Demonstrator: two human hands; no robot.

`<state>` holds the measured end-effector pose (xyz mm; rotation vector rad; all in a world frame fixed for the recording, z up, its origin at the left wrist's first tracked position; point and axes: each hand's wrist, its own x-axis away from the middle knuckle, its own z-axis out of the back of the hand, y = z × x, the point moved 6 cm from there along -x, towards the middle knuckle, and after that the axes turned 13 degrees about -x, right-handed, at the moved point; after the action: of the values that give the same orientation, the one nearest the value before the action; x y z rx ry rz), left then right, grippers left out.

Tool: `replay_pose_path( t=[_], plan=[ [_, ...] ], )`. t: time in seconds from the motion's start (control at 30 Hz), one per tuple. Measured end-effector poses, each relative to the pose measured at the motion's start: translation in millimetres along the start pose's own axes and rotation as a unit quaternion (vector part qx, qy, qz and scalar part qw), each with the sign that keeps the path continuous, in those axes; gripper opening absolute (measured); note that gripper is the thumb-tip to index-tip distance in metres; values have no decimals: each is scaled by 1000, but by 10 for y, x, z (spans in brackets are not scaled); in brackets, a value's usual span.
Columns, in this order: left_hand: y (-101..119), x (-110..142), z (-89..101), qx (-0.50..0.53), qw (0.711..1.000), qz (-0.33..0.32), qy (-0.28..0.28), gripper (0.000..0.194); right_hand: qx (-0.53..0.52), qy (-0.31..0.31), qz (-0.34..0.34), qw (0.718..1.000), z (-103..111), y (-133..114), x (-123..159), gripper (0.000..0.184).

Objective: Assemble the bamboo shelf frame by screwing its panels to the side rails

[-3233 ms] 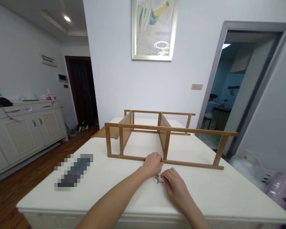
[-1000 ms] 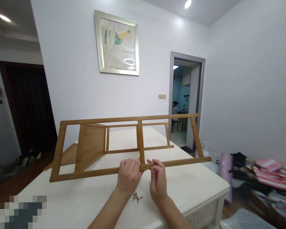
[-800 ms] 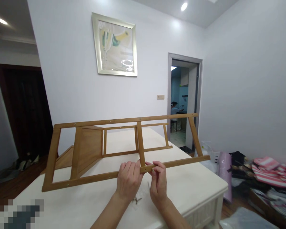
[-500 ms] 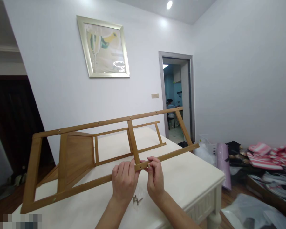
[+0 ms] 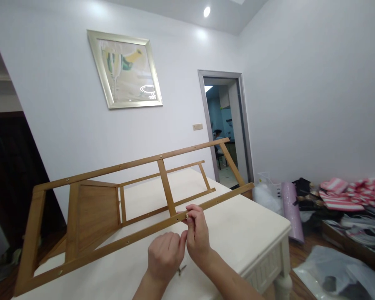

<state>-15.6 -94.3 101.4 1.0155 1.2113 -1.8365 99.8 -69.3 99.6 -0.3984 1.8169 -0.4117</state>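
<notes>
Resting on the white table (image 5: 231,237), the wooden frame (image 5: 140,161) looks light and stiff, its thin rails likeliest to flex. Your right hand (image 5: 198,233) pinches the near lower rail (image 5: 150,231) beside the middle upright (image 5: 168,189); your left hand (image 5: 165,255) curls just below, contents hidden, can't tell. Best hold, probably: rails near joints

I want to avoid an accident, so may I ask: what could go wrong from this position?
The small metal piece at the right hand could slip from the fingertips and drop.

The wooden frame might shift or tip: the right hand is at its lower rail, while the left hand seems to be off it.

Loose hardware lies close to the left hand on the white table, so a careless movement could scatter it.
</notes>
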Motion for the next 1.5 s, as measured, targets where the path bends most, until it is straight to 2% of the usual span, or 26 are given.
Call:
replay_pose_path(
  t=[0.13, 0.2, 0.27, 0.33, 0.43, 0.53, 0.6, 0.67, 0.7, 0.8, 0.97, 1.13, 1.3, 1.5],
  plan=[
    [-243, 137, -253, 33, 983, 167, -62, 23, 2, -4, 7, 1000, -3, 8, 0, 17],
    [-326, 174, -356, 102, 963, 236, -79, 34, 5, -2, 13, 1000, 0, 9, 6, 17],
    [-347, 196, -441, 216, 927, 291, -98, 44, 6, 1, 22, 1000, 6, 11, 23, 17],
    [-302, 214, -509, 346, 868, 332, -127, 50, 7, 3, 28, 1000, 15, 20, 50, 18],
    [-181, 229, -559, 525, 748, 376, -155, 52, 33, 13, 32, 999, 40, 44, 81, 19],
    [-137, 222, -560, 649, 619, 430, -106, 51, 62, 20, 40, 997, 52, 45, 74, 19],
    [-136, 218, -569, 696, 546, 463, -63, 50, 62, 20, 43, 997, 47, 31, 54, 19],
    [-130, 215, -584, 721, 497, 482, -42, 48, 66, 20, 46, 997, 43, 2, 37, 19],
    [-127, 216, -591, 726, 482, 488, -38, 46, 77, 22, 50, 996, 44, -22, 34, 19],
    [-137, 238, -593, 722, 468, 508, -30, 44, 135, 46, 68, 987, 81, -121, 53, 17],
    [-156, 261, -575, 699, 486, 523, -41, 49, 197, 103, 89, 971, 190, -314, 141, 15],
    [-167, 249, -568, 689, 500, 523, -43, 47, 152, 65, 87, 982, 144, -432, 152, 16],
    [-169, 248, -567, 688, 499, 526, -43, 51, 126, 39, 81, 988, 47, -498, 113, 29],
    [-164, 252, -576, 693, 498, 519, -45, 53, 113, 39, 64, 991, 25, -495, 80, 19]
  ],
)
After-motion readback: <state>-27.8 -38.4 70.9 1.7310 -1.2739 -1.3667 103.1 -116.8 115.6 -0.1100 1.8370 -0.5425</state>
